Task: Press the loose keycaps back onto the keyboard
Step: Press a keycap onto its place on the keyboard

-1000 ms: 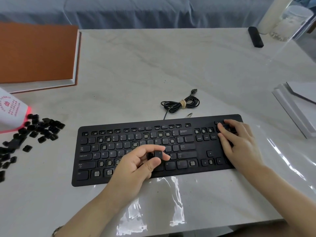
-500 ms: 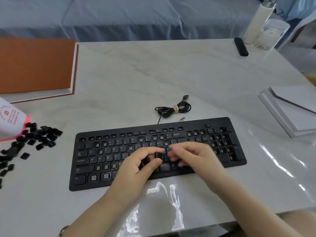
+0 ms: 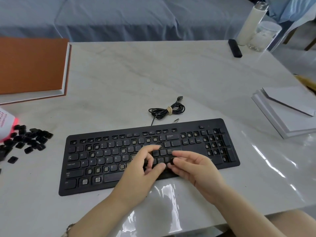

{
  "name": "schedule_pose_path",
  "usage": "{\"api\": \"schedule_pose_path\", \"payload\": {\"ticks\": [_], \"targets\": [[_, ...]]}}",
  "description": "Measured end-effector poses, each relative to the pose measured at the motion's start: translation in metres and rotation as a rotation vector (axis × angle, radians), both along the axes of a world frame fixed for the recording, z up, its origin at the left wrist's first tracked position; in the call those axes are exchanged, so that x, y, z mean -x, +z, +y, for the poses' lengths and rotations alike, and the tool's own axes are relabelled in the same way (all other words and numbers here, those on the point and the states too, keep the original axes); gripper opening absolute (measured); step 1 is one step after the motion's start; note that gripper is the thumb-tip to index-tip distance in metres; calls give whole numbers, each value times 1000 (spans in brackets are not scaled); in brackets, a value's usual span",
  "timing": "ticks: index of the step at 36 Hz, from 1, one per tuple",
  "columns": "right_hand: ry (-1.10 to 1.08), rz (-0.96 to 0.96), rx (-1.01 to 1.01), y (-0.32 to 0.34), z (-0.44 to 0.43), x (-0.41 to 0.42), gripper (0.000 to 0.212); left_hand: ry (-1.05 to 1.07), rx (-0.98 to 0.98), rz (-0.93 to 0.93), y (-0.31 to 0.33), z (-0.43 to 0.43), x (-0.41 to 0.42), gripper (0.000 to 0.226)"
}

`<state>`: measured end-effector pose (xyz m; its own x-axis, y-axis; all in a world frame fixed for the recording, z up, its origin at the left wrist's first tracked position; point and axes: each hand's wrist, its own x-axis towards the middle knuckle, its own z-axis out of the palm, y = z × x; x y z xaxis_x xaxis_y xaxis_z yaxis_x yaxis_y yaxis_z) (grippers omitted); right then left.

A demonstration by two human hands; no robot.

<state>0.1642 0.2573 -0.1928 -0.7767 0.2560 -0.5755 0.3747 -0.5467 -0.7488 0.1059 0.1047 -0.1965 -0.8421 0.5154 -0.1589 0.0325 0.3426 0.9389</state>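
Marble-look table (image 3: pixel 153 74): pale with grey veins; a glossy clear sheet (image 3: pixel 171 211) lies over its near part, under my wrists.
Left hand (image 3: pixel 142 173): over the middle of the keyboard, forefinger stretched onto the upper letter rows, the other fingers curled under, thumb pointing right.
Right hand (image 3: pixel 196 170): just beside my left, fingers loosely bent and aimed left, thumb tip almost meeting my left thumb.
Grip: something dark sits between my right forefinger and thumb, but against the black keys I cannot tell whether it is a keycap or the board, so I cannot say either hand is holding anything.
Keyboard (image 3: pixel 102 187): black, flat on the table, long side toward me; many sockets stand bare in the letter rows, the bottom row and the number pad.
Cable (image 3: pixel 166 111): black, coiled and tied, just behind the keyboard's top edge.
Loose keycaps (image 3: pixel 30 139): a black scatter on the table, well left of the keyboard.
Pink-and-white pack (image 3: pixel 5 124): at the left edge, touching the scatter.
Paper stack (image 3: pixel 287 113): white, to the far right.
Orange-covered book (image 3: pixel 30 65): far left.
Far corner: a small black bar (image 3: pixel 235 48), a white bottle (image 3: pixel 250 23) and a clear jar (image 3: pixel 263 37).
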Motion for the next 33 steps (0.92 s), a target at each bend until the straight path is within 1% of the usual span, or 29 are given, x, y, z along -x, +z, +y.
{"api": "schedule_pose_path", "payload": {"ticks": [3,5,7,10,13,15,18,22,26,29,33], "targets": [[-35,-26,-146,0,21,-8,17,44,21,-123,-3,3,0,27],[-16,-61,-349,-1,37,-11,22,81,4,-226,-7,3,1,33],[0,-104,-552,0,54,-12,25,94,-2,-260,-10,3,3,41],[-34,-86,-713,1,80,-10,24,95,-7,-257,-10,3,4,42],[-57,-39,-893,1,103,-4,24,75,21,-190,-13,0,6,33],[-40,-26,-1022,-3,116,2,25,58,27,-175,-14,-1,6,30],[52,-58,-1211,-11,131,9,23,58,7,-188,-12,-1,6,22],[149,-63,-1318,-25,140,15,19,63,-3,-169,-11,-3,6,11],[164,-25,-1331,-32,144,20,18,39,68,-88,-11,-5,7,13],[164,10,-1327,-34,144,23,18,75,72,-97,-14,-7,8,16],[175,11,-1320,-35,146,25,18,109,56,-132,-18,-10,11,18]]}}
